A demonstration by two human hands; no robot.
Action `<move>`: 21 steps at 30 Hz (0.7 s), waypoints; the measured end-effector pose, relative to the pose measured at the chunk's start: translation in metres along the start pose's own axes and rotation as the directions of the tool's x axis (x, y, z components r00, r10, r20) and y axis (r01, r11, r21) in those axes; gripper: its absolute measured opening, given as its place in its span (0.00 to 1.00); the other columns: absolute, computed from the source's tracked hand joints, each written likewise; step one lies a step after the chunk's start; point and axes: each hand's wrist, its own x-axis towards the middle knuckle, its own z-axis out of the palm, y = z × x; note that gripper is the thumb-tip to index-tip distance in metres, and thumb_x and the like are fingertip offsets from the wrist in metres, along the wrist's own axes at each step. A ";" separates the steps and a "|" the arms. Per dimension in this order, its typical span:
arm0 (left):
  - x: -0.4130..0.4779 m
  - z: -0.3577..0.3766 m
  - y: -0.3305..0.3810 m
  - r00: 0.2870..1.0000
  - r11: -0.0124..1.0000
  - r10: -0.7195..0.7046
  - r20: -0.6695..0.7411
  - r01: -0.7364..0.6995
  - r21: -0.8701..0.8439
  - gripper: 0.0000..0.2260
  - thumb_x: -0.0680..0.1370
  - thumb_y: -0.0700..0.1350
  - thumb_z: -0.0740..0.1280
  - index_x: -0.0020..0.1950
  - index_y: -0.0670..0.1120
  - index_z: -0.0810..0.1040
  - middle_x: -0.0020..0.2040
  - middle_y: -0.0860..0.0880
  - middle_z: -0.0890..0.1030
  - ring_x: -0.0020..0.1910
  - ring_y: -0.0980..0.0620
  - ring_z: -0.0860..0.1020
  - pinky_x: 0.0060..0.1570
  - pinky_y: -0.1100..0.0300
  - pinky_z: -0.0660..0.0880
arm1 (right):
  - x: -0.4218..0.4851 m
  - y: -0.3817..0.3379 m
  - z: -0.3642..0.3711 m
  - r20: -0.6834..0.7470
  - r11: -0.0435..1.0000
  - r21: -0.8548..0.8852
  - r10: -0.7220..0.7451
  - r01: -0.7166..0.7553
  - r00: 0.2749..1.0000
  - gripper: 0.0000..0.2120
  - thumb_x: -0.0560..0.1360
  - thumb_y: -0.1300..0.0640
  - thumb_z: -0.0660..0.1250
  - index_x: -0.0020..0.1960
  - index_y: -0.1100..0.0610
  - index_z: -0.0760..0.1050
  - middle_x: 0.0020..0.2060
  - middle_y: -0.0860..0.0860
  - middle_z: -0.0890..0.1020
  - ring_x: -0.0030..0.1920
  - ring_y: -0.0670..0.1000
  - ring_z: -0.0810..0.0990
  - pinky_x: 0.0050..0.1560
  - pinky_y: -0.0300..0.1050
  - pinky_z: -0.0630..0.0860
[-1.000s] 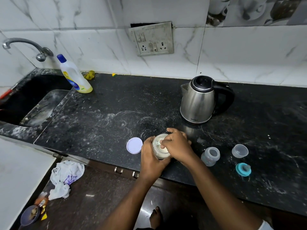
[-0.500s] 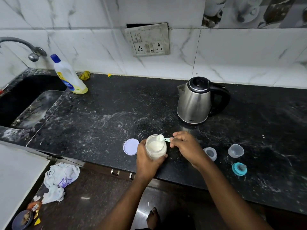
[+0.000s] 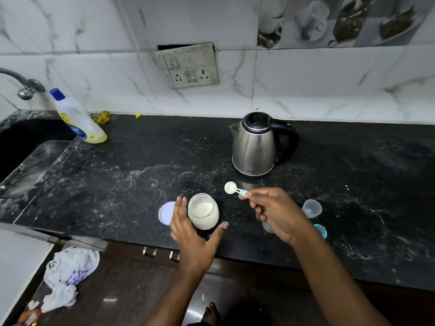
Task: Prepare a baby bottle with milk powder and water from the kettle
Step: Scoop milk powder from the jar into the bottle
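An uncovered glass jar of milk powder [image 3: 203, 211] stands near the front edge of the black counter [image 3: 131, 175]. My left hand [image 3: 193, 234] is spread around it, fingers apart, not gripping. My right hand [image 3: 275, 214] pinches the handle of a small teal scoop [image 3: 234, 188] heaped with powder, held above the counter to the right of the jar. The baby bottle [image 3: 267, 227] is mostly hidden under my right hand. Its clear cap [image 3: 312, 208] and teal nipple ring [image 3: 321, 231] lie to the right. The steel kettle [image 3: 255, 145] stands behind, lid shut.
The jar's white lid [image 3: 166, 212] lies flat left of the jar. A detergent bottle [image 3: 78, 118] stands at the back left beside the sink [image 3: 28, 147] and tap [image 3: 26, 87]. A wall socket [image 3: 188, 67] sits above the counter. A crumpled bag [image 3: 68, 276] lies on the floor.
My right hand lifted the filled scoop out of the jar and carried it right. My left hand let go of the jar and spread its fingers around it.
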 end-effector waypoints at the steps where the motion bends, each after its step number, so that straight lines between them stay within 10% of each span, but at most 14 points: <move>1: -0.005 0.002 0.007 0.997 0.997 0.080 -0.011 -0.080 -0.012 0.46 0.72 0.66 0.74 0.84 0.54 0.58 0.86 0.48 0.61 0.85 0.54 0.57 0.81 0.43 0.55 | -0.004 -0.002 -0.008 -0.013 1.000 0.017 -0.005 0.005 1.000 0.10 0.83 0.63 0.67 0.51 0.63 0.87 0.31 0.48 0.76 0.29 0.42 0.69 0.27 0.34 0.63; 7: -0.021 0.048 0.041 0.893 0.900 0.425 0.151 -0.400 -0.172 0.31 0.80 0.54 0.72 0.80 0.47 0.68 0.81 0.46 0.70 0.81 0.49 0.67 0.79 0.53 0.64 | -0.032 0.002 -0.064 -0.164 0.999 0.029 -0.031 0.036 0.986 0.08 0.82 0.67 0.66 0.49 0.65 0.83 0.32 0.53 0.79 0.29 0.44 0.70 0.27 0.36 0.64; 16: -0.028 0.123 0.038 0.824 0.988 0.145 0.547 -0.097 -0.117 0.46 0.72 0.59 0.82 0.83 0.47 0.64 0.80 0.55 0.68 0.79 0.56 0.65 0.80 0.57 0.63 | -0.053 0.033 -0.115 -0.319 1.000 0.016 -0.011 0.017 0.948 0.04 0.79 0.65 0.71 0.48 0.64 0.84 0.31 0.51 0.81 0.28 0.44 0.72 0.26 0.36 0.66; 21: -0.029 0.135 0.043 0.830 0.990 0.063 0.555 0.019 -0.141 0.33 0.73 0.46 0.84 0.75 0.48 0.74 0.71 0.52 0.80 0.72 0.53 0.77 0.75 0.48 0.74 | -0.056 0.043 -0.126 -0.327 0.999 -0.013 -0.038 0.036 0.944 0.04 0.79 0.62 0.73 0.47 0.63 0.85 0.32 0.53 0.82 0.28 0.44 0.71 0.26 0.37 0.65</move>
